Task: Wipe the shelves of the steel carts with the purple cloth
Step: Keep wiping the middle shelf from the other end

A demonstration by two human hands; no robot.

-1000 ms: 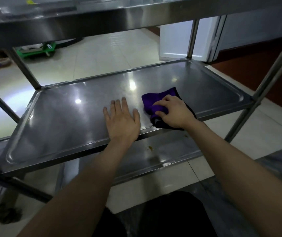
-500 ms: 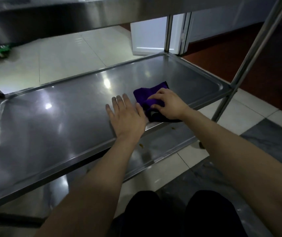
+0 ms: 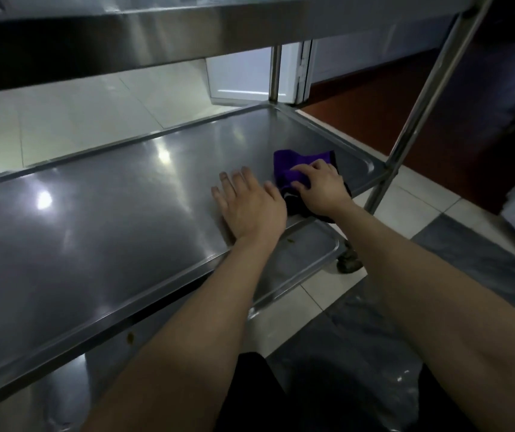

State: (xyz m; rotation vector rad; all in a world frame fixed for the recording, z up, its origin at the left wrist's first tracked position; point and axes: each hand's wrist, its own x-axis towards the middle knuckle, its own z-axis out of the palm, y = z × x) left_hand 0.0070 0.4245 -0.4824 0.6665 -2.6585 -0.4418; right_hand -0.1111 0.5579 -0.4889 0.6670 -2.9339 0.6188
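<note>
Purple cloth [image 3: 287, 163] gripped by curled fingers [image 3: 305, 167] of right hand [image 3: 321, 190]; left hand [image 3: 250, 207] flat on shelf [image 3: 109, 219].

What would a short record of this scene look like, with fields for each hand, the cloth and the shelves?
left hand: flat on the middle shelf, fingers straight, beside the purple cloth
right hand: fingers curled on the purple cloth, pressing it down
purple cloth: bunched, near the middle shelf's right end
lower shelf: one brownish spot shows
upper shelf: overhead, only its front edge shows
</note>
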